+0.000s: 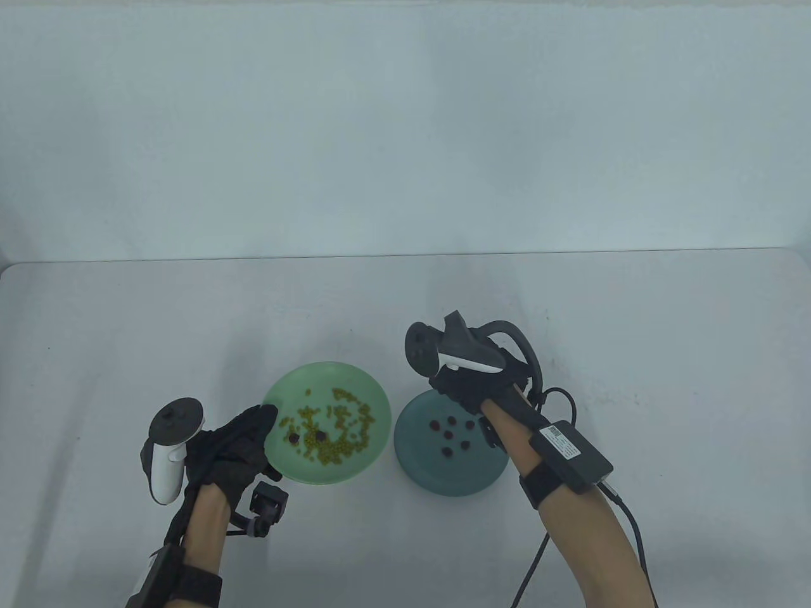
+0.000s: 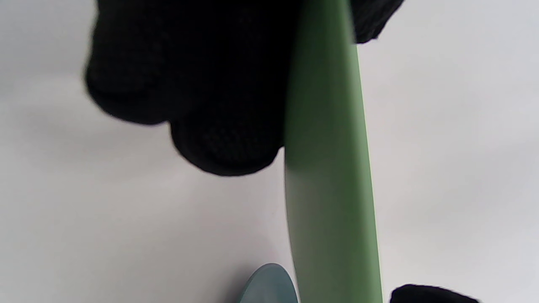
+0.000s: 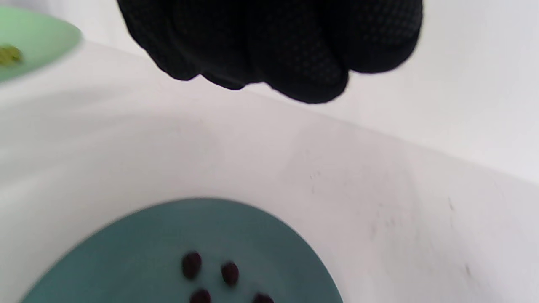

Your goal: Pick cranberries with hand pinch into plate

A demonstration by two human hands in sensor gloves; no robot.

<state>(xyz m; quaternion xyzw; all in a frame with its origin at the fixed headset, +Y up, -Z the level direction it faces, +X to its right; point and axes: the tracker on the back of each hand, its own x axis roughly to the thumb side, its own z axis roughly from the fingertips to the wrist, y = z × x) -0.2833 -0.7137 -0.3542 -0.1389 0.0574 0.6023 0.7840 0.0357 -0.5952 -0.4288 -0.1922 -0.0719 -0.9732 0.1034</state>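
Small, dark-red, wrinkled cranberries [image 1: 450, 434] lie scattered on the blue plate [image 1: 418, 472] just below the right hand [image 1: 472, 380], whose fingers [image 3: 303, 63] are curled, seemingly holding nothing. The left hand [image 1: 234, 440] grips the green plate's [image 1: 355, 380] rim, where two more sit among green beans [image 1: 336, 437].

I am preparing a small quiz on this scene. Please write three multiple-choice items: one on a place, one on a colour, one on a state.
1. Where do most of the dark cranberries lie?
A. on the bare table
B. in the blue plate
C. in the left hand

2. What colour is the plate with the small yellow-green pieces?
A. green
B. red
C. white

3. What does the left hand do?
A. lies flat on the table
B. holds the green plate by its rim
C. pinches a cranberry

Key: 1 B, several lie there, only two in the green plate; 2 A, the table view shows it; 3 B, fingers on either side of the rim in the left wrist view.
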